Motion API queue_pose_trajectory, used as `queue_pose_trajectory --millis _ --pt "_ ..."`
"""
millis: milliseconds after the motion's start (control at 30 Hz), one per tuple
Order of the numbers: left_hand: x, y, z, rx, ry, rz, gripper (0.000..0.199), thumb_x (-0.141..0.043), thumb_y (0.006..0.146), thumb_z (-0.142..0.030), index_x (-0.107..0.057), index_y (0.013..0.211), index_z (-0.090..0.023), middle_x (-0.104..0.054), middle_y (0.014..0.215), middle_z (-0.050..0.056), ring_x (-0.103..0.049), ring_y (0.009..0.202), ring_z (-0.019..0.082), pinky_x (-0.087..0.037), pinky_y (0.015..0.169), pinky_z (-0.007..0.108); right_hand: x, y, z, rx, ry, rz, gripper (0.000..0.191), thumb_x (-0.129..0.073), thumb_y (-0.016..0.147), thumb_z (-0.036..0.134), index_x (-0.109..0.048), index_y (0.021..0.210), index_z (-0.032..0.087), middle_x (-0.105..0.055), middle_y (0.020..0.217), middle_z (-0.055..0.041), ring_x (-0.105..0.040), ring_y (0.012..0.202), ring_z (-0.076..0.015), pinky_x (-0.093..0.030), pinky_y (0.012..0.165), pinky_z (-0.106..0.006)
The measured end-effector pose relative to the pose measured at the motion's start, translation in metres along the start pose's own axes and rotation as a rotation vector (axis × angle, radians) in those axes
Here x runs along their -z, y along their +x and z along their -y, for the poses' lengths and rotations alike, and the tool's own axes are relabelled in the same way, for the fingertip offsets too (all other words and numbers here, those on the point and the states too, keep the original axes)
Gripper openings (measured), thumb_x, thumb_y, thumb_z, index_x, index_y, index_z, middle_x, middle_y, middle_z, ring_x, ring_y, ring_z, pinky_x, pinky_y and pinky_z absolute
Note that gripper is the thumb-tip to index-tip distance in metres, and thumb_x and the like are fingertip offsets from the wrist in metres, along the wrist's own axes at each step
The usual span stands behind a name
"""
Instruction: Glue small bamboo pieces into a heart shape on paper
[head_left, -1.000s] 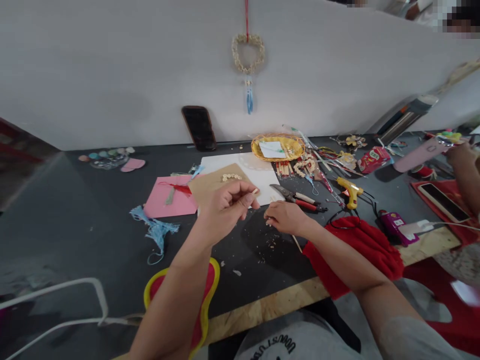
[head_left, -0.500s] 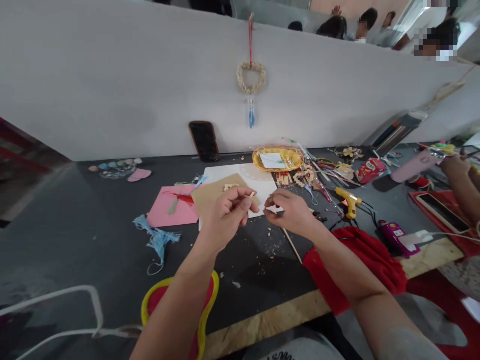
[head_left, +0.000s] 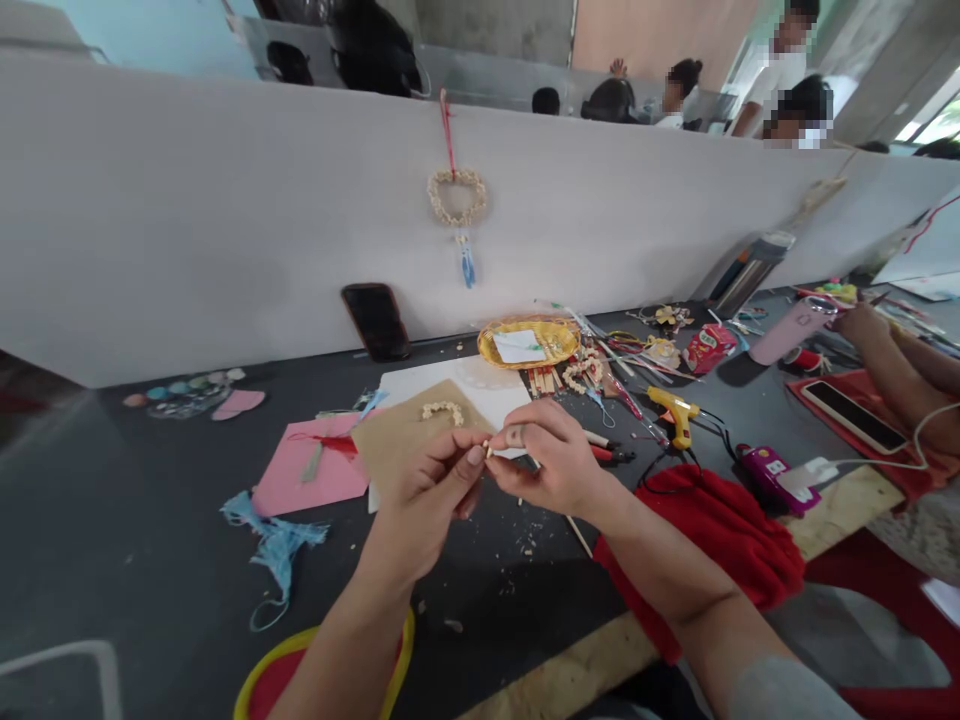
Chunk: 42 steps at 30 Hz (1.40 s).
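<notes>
My left hand [head_left: 431, 485] is closed in a pinch, with a small pale wooden-looking piece [head_left: 488, 450] at the fingertips. My right hand [head_left: 544, 460] meets it from the other side, its thumb and fingers also pinched at that piece. Whether the right fingers hold anything more is hidden. Just behind the hands, a curved strip of pale beads or bits [head_left: 442, 411] lies on a brown sheet [head_left: 397, 420], which rests over white paper [head_left: 487, 385]. Pale crumbs and a thin stick [head_left: 579, 537] lie on the dark table below my right hand.
A pink sheet [head_left: 281, 480] and blue tassels [head_left: 281, 550] lie left. Behind are a phone [head_left: 375, 320], a yellow basket [head_left: 568, 345] and a hanging heart wreath [head_left: 431, 195]. Right are a glue gun [head_left: 679, 415], red cloth [head_left: 712, 550], a pink bottle [head_left: 787, 335] and another person's arm [head_left: 877, 350].
My hands were apart and have come together, the right fingertips now at the small piece in the left. The head view has shifted, uncovering more of the curved strip.
</notes>
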<state>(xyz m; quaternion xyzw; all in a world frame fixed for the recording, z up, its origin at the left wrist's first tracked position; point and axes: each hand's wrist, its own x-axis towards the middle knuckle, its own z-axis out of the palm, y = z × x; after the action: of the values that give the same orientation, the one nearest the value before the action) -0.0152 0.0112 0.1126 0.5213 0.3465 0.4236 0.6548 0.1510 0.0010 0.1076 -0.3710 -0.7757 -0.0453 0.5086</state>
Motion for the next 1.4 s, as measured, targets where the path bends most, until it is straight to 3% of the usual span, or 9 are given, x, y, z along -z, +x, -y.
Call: queue_pose_trajectory --millis 167,367,633,900,1033,1400 --pt "0.002 0.0 0.0 0.015 -0.03 0.024 0.024 -0.07 0.08 -0.04 -0.067 0.079 -0.016 -0.048 0.062 -0.003 -0.037 0.046 0.004 -0.025 0.041 0.018 0.005 0.0 0.001 -0.077 0.216 0.036 0.005 -0.062 0.086 0.023 -0.059 0.089 0.02 -0.062 0.088 -0.0055 -0.062 0.08 -0.0141 -0.052 0.071 -0.027" --pt "0.002 -0.001 -0.001 0.04 0.01 0.064 0.025 -0.071 0.079 -0.04 -0.065 0.078 -0.015 -0.06 0.068 0.001 -0.04 0.044 0.004 -0.027 0.04 0.019 0.008 0.0 -0.005 -0.172 0.441 0.152 0.006 -0.062 0.089 0.025 -0.058 0.089 0.02 -0.061 0.087 -0.003 -0.059 0.076 -0.0125 -0.051 0.069 -0.026" --pt "0.004 -0.001 -0.004 -0.04 0.19 0.063 0.027 -0.065 0.083 -0.043 -0.066 0.083 -0.015 -0.063 0.073 0.002 -0.043 0.047 0.006 -0.032 0.043 0.02 0.007 0.001 -0.008 -0.211 0.439 0.163 0.003 -0.061 0.089 0.02 -0.06 0.086 0.019 -0.06 0.084 -0.0017 -0.057 0.074 -0.0112 -0.048 0.069 -0.024" --pt "0.006 0.0 -0.006 -0.12 0.432 0.062 0.029 -0.053 0.091 -0.042 -0.065 0.085 -0.016 -0.051 0.053 -0.003 -0.045 0.047 0.008 -0.034 0.048 0.021 0.004 -0.002 -0.01 -0.249 0.441 0.19 0.006 -0.058 0.091 0.02 -0.062 0.095 0.018 -0.06 0.085 -0.0018 -0.058 0.075 -0.0107 -0.049 0.07 -0.024" --pt "0.004 0.0 -0.007 -0.121 0.455 0.054 0.028 -0.053 0.09 -0.041 -0.064 0.085 -0.016 -0.053 0.055 -0.003 -0.046 0.047 0.009 -0.034 0.048 0.021 0.002 -0.003 -0.012 -0.2 0.394 0.151 0.009 -0.058 0.091 0.02 -0.064 0.097 0.019 -0.064 0.088 -0.0037 -0.061 0.083 -0.013 -0.05 0.074 -0.026" --pt "0.006 0.0 -0.004 -0.121 0.502 0.042 0.025 -0.055 0.09 -0.039 -0.063 0.087 -0.016 -0.051 0.054 -0.004 -0.047 0.048 0.008 -0.035 0.047 0.02 0.001 -0.003 -0.013 -0.207 0.444 0.133 0.007 -0.061 0.09 0.018 -0.067 0.094 0.019 -0.065 0.084 -0.0029 -0.061 0.079 -0.0125 -0.049 0.072 -0.025"
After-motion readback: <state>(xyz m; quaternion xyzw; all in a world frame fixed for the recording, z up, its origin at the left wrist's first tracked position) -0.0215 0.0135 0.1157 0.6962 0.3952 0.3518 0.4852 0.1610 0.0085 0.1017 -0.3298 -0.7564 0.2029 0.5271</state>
